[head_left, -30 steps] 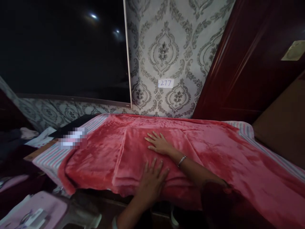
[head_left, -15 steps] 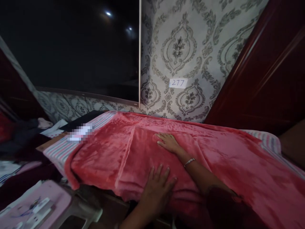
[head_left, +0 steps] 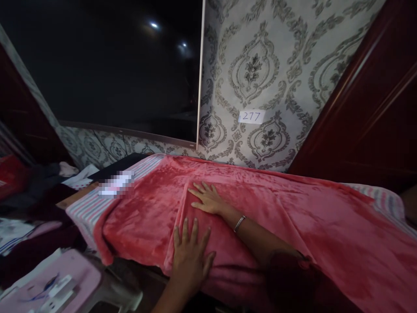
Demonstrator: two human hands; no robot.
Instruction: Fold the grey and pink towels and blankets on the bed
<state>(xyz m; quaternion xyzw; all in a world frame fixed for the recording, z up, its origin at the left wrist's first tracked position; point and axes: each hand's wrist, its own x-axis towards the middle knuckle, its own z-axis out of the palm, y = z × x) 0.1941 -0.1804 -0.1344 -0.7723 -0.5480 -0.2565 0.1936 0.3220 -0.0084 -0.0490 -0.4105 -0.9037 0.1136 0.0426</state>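
Observation:
A plush red-pink blanket (head_left: 140,213) lies spread over a raised surface, with a folded section in the middle. My left hand (head_left: 190,254) rests flat on the near left part of that fold, fingers spread. Farther back, my right hand (head_left: 208,198) lies palm down on the fold near its far left corner, fingers apart, a silver bracelet on the wrist. Both hands touch the plush and grip nothing. Beneath the blanket, a striped cloth (head_left: 86,206) shows at the left end and again at the far right.
A large dark television (head_left: 130,74) hangs on the patterned wall, beside a paper label (head_left: 252,116) reading 277. At lower left stands a pink stool (head_left: 81,269) with a white power strip (head_left: 58,293). Clothes (head_left: 35,195) are piled at the left. Dark red wood panelling (head_left: 365,117) is at the right.
Both hands have slid left across the folded section, toward its left edge, staying flat. The camera view has shifted slightly.

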